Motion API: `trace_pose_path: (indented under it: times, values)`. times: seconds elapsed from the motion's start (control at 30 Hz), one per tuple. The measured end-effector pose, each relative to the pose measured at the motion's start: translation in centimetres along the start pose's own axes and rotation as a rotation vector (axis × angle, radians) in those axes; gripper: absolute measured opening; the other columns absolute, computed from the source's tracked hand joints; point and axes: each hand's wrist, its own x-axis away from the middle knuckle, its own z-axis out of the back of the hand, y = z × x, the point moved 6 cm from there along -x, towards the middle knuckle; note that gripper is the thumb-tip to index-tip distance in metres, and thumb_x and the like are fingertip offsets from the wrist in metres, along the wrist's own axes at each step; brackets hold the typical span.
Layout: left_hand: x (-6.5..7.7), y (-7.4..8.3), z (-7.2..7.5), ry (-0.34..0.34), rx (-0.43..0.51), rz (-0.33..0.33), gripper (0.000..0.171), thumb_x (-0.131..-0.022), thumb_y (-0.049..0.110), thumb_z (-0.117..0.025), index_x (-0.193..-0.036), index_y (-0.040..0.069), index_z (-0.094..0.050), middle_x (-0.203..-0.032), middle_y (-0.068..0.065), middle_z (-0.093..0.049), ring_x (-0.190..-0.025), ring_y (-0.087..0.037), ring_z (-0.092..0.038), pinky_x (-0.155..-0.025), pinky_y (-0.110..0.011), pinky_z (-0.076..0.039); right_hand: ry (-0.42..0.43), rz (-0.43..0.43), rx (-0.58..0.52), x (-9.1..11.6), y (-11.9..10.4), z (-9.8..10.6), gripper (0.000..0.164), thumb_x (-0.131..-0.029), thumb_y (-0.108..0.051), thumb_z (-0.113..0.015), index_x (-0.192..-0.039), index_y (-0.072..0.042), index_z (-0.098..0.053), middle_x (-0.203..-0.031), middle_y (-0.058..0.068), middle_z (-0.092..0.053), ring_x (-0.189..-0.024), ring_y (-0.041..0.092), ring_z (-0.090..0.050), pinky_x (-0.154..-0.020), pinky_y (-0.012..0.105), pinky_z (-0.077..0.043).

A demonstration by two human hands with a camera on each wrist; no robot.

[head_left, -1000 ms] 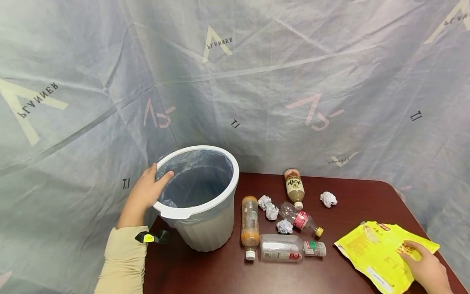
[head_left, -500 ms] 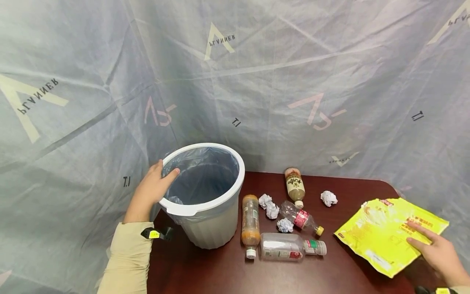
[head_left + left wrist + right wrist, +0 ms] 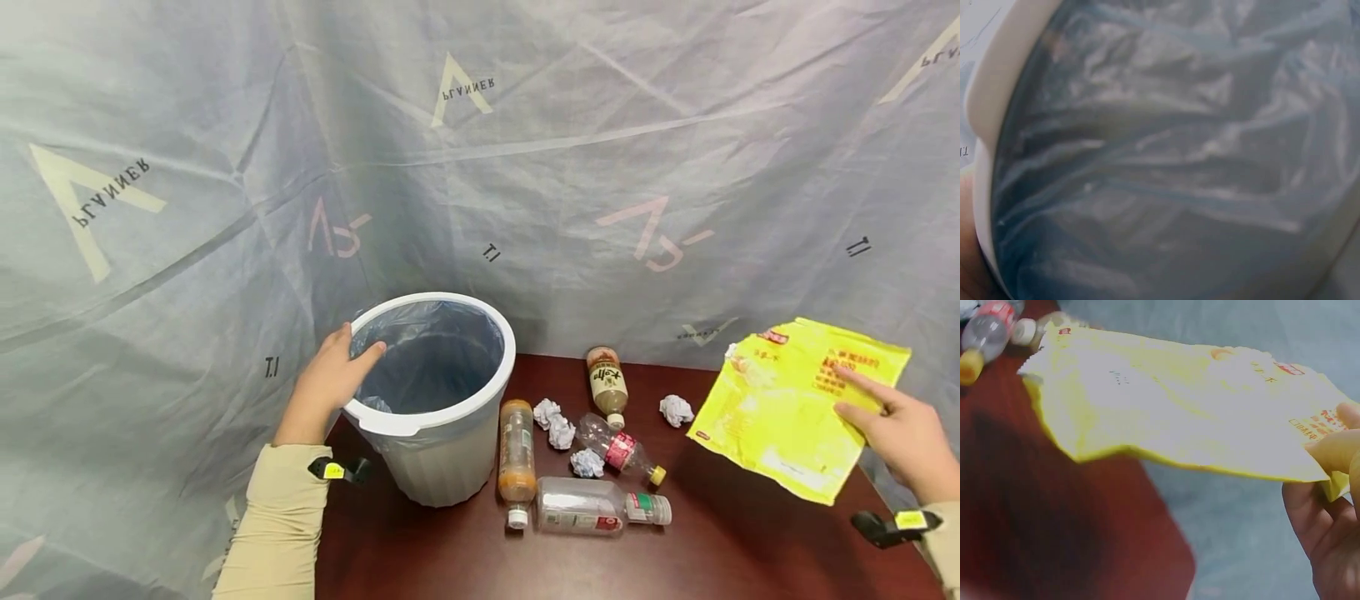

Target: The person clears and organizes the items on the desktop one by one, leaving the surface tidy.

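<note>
The left hand (image 3: 330, 379) holds a pale bin (image 3: 442, 471), its grip pinching the white rim (image 3: 507, 379) between the thumb inside and the fingers outside. A translucent liner (image 3: 431, 367) covers the inside. Right of the bin, on the dark red worktop (image 3: 600, 571), lies an orange-ended bottle (image 3: 517, 454), white cap towards the person. Just beside it are two crumpled paper balls (image 3: 561, 432) and a large clear bottle (image 3: 579, 506), neck to the right. A third ball (image 3: 587, 463) sits near a red-labelled bottle (image 3: 618, 450) with a yellow cap. Behind lies a brown bottle (image 3: 606, 383); further right, a lone ball (image 3: 677, 410). The yellow bag (image 3: 795, 408) hangs above the worktop's right side, well apart from the bin; the right hand (image 3: 903, 429) pinches its right edge, digits on both faces.
</note>
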Motion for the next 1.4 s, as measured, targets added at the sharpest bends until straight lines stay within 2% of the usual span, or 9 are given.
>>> trace_pose_path:
  times: [0.1,0.2,0.33,0.4,0.53,0.7,0.83,1.07,1.4]
  values:
    - [0.0,0.2,-0.1,0.007,0.007,0.008,0.102,-0.098,0.071,-0.037,-0.161,-0.002,-0.004,-0.165,-0.029,-0.010,-0.147,-0.052,-0.020,-0.115,-0.067,-0.021,0.026,0.059,-0.064,-1.9,-2.9,0.5,0.062,-0.107,-0.034,-0.051,-0.157,-0.050,-0.017,-0.099,0.033,-0.063,-0.044,0.006,-0.044,-0.038,0.036,-0.043]
    - [0.2,0.3,-0.2,0.001,0.009,0.019,0.101,-0.099,0.070,-0.038,-0.161,-0.001,-0.003,-0.165,-0.028,-0.009,-0.147,-0.052,-0.020,-0.114,-0.068,-0.021,0.028,0.137,-0.127,-3.8,-5.9,0.6,0.073,-0.105,-0.022,-0.054,-0.158,-0.048,-0.012,-0.139,0.045,-0.042,-0.063,-0.010,-0.052,-0.046,0.030,-0.050]
    - [0.3,0.3,-0.3,-0.016,0.021,0.043,0.102,-0.098,0.072,-0.038,-0.162,0.002,-0.001,-0.166,-0.027,-0.006,-0.147,-0.053,-0.020,-0.113,-0.069,-0.021,-0.017,0.229,-0.196,-5.6,-9.4,0.9,0.090,-0.103,-0.013,-0.058,-0.157,-0.051,0.004,-0.124,0.040,-0.056,-0.067,-0.005,-0.063,-0.050,0.033,-0.057]
    - [0.3,0.3,-0.4,-0.021,0.029,0.051,0.103,-0.096,0.074,-0.037,-0.162,0.003,0.000,-0.166,-0.027,-0.006,-0.147,-0.053,-0.019,-0.113,-0.070,-0.021,-0.046,0.252,-0.230,-6.3,-11.0,1.2,0.096,-0.102,-0.013,-0.060,-0.155,-0.053,0.010,-0.105,0.022,-0.069,-0.065,0.007,-0.069,-0.050,0.037,-0.057]
    - [0.3,0.4,-0.6,-0.026,0.032,0.061,0.106,-0.094,0.079,-0.034,-0.162,0.005,0.001,-0.167,-0.026,-0.005,-0.147,-0.053,-0.019,-0.113,-0.070,-0.021,-0.082,0.266,-0.237,-7.2,-13.7,1.9,0.098,-0.101,-0.020,-0.064,-0.154,-0.055,0.012,-0.084,-0.019,-0.065,-0.065,0.020,-0.071,-0.049,0.040,-0.055]
    - [0.2,0.7,-0.6,-0.008,0.024,0.053,0.104,-0.096,0.076,-0.035,-0.162,0.003,-0.001,-0.166,-0.027,-0.007,-0.147,-0.052,-0.020,-0.113,-0.069,-0.022,-0.070,0.292,-0.188,-8.3,-16.9,2.3,0.093,-0.101,-0.026,-0.063,-0.155,-0.055,0.007,-0.085,-0.023,-0.064,-0.065,0.020,-0.070,-0.047,0.040,-0.051]
    - [0.1,1.1,-0.7,-0.008,0.017,0.048,0.103,-0.096,0.075,-0.036,-0.162,0.003,-0.002,-0.166,-0.026,-0.007,-0.147,-0.051,-0.021,-0.113,-0.068,-0.023,-0.061,0.297,-0.177,-9.2,-19.5,2.4,0.092,-0.101,-0.028,-0.064,-0.155,-0.055,0.006,-0.093,-0.017,-0.065,-0.068,0.013,-0.070,-0.050,0.039,-0.052]
    - [0.0,1.5,-1.1,-0.006,0.009,0.056,0.097,-0.100,0.069,-0.038,-0.162,0.003,-0.004,-0.166,-0.026,-0.007,-0.146,-0.051,-0.022,-0.113,-0.068,-0.023,-0.100,0.321,-0.210,-10.7,-24.7,2.2,0.092,-0.101,-0.024,-0.064,-0.154,-0.058,0.004,-0.135,0.032,-0.055,-0.078,-0.003,-0.065,-0.058,0.032,-0.057]
    - [-0.4,1.7,-1.5,0.015,0.002,0.046,0.099,-0.098,0.070,-0.037,-0.162,0.001,-0.006,-0.165,-0.027,-0.011,-0.145,-0.052,-0.026,-0.113,-0.067,-0.026,-0.137,0.373,-0.273,-11.3,-30.8,1.1,0.093,-0.100,-0.016,-0.065,-0.154,-0.059,-0.004,-0.140,0.033,-0.052,-0.077,0.001,-0.068,-0.060,0.029,-0.058]
